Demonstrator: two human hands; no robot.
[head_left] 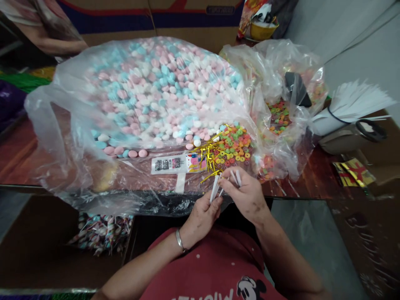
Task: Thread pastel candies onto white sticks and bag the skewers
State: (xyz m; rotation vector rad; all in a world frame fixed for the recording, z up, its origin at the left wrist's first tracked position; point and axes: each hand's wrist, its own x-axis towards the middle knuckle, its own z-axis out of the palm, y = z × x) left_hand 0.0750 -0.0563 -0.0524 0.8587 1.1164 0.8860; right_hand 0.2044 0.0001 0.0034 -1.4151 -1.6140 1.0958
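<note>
My left hand [201, 216], with a metal bracelet at the wrist, pinches thin white sticks [214, 188] at the table's front edge. Close beside it, my right hand [245, 193] is curled round more white sticks [236, 178], its fingertips near the tops of the left ones. Just beyond both hands lie gold twist ties [210, 155] and a pile of small ring candies [234, 146] in green, orange and yellow. To their left rests a flat printed packet [170, 164]. Pink, blue and white candies [162, 91] fill a large clear plastic bag [46, 108].
An open box [28, 250] of wrapped sweets [104, 233] stands below left. At right are a bundle of white strips [359, 102], a grey lidded mug [342, 137] and a dark object [296, 89] on another bag. Another person's arm [53, 43] shows at upper left.
</note>
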